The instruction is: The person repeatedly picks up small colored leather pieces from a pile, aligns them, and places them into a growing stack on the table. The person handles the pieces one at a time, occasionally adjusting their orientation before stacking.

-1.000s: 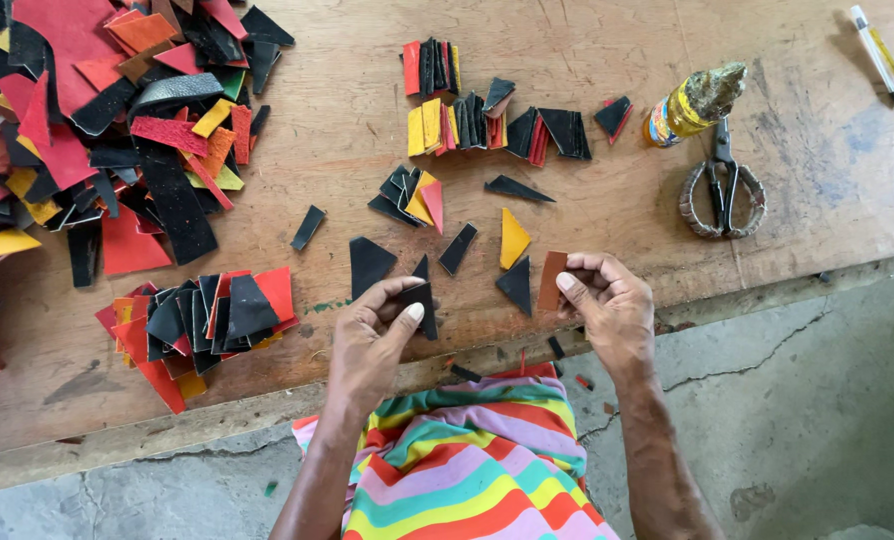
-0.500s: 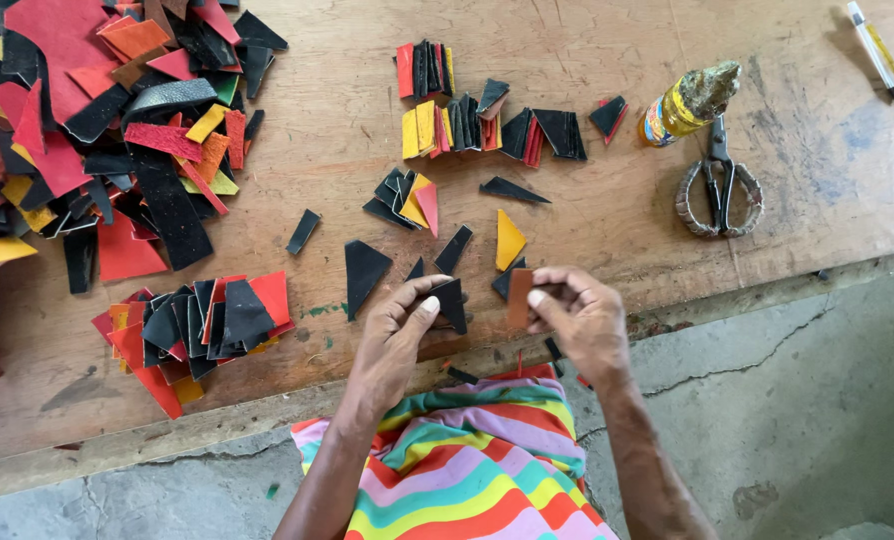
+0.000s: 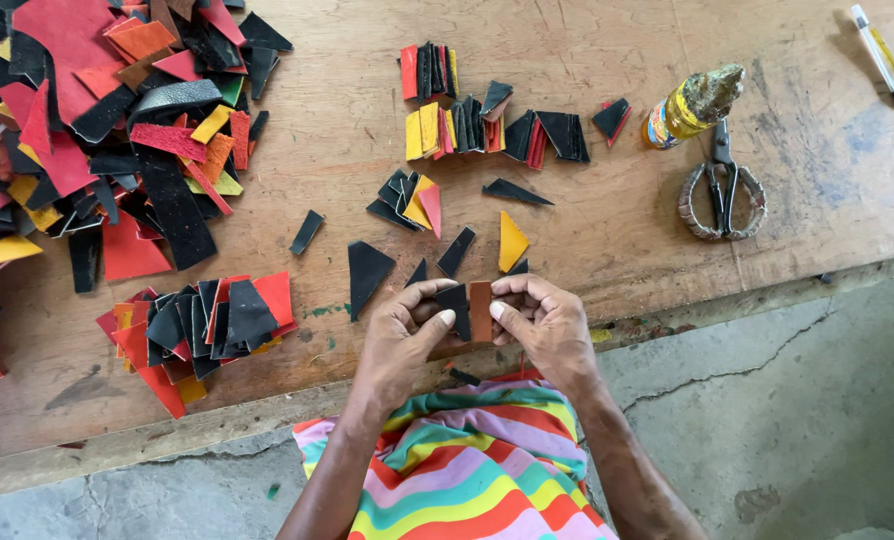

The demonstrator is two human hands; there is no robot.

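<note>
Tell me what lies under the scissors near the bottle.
The scissors lie flat on the bare wooden board, with no scraps showing beneath. The bottle sits just above them. Wood directly under the blades is covered.

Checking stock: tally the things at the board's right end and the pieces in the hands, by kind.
Scissors: 1
Yellow bottle: 1
Yellow-white stick: 1
Black piece, left hand: 1
Brown piece, right hand: 1
Total: 5

The scissors (image 3: 723,190) lie on the surface (image 3: 607,250), well to the right. Just behind them lies a bottle (image 3: 689,107). Left of the scissors stands a row of cut pieces (image 3: 492,130). Far left of the scissors spreads a big heap of scraps (image 3: 97,130), and nearer the front edge a smaller pile (image 3: 207,325).
</note>
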